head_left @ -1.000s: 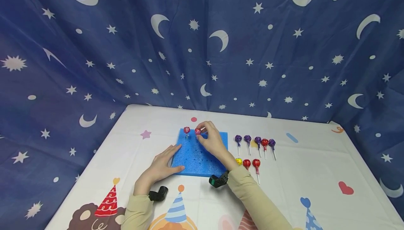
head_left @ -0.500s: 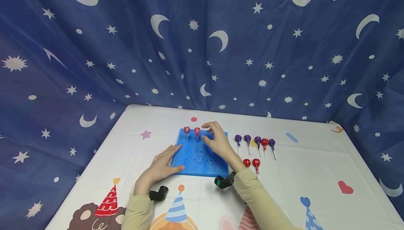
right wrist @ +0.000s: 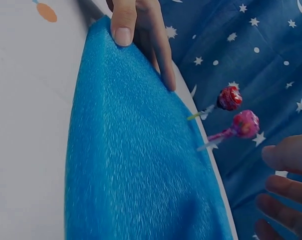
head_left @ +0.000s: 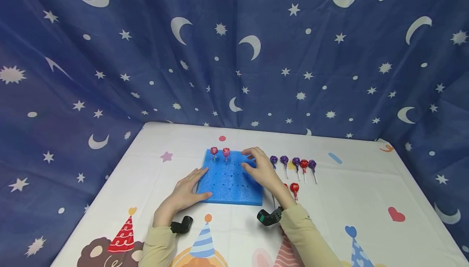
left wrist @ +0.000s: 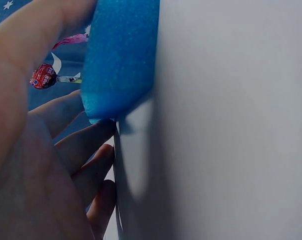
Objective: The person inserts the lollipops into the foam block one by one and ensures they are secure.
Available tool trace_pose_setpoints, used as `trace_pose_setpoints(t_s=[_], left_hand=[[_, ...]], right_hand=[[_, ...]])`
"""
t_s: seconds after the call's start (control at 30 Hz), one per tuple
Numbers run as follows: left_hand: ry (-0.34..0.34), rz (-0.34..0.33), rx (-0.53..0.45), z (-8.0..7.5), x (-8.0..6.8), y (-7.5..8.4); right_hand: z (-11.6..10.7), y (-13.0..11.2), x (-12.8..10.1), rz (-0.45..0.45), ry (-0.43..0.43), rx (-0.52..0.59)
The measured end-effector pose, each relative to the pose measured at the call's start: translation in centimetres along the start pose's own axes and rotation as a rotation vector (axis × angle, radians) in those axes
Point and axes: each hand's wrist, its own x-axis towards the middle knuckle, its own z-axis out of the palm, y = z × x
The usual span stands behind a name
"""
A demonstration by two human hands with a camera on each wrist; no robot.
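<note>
A blue foam block [head_left: 231, 193] with small holes in its top lies on the table. Two lollipops stand upright by their sticks near its far edge: a red one [head_left: 214, 151] and a pink one [right wrist: 246, 124]. My left hand [head_left: 185, 189] rests at the block's left side, fingers spread along the edge and thumb on top. Above the block's right part is my right hand [head_left: 261, 170], fingers loosely bent, holding nothing, just right of the pink lollipop. In the left wrist view, the foam's edge [left wrist: 123, 60] lies against the left fingers.
Right of the block, several purple lollipops [head_left: 284, 160] and a red lollipop [head_left: 304, 164] lie in a row. Nearer, another red lollipop [head_left: 294, 187] lies beside one partly hidden by the right wrist. A printed white cloth [head_left: 351, 202] covers the table; a starry blue curtain [head_left: 205, 75] hangs behind.
My right hand has let go of the pink lollipop, now standing in the foam, and moved right. My left hand keeps its place on the block. The head view has shifted slightly.
</note>
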Motion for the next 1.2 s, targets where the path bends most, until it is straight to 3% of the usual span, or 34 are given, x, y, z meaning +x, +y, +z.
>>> trace_pose_setpoints(t_s=[0.23, 0.47, 1.0, 1.2], left_hand=[[0.003, 0.003, -0.001, 0.1, 0.0, -0.1], [0.005, 0.009, 0.007, 0.1, 0.1, -0.2], [-0.002, 0.005, -0.001, 0.1, 0.0, 0.0], [0.001, 0.004, 0.01, 0.0, 0.0, 0.0]], right_hand=[[-1.0, 0.4, -1.6, -0.009, -0.033, -0.095], [-1.7, 0.7, -3.3, -0.033, 0.006, -0.167], [-4.2, 1.8, -7.3, 0.034, 0.116, -0.172], [-5.2, 2.6, -8.2, 0.11, 0.13, -0.17]])
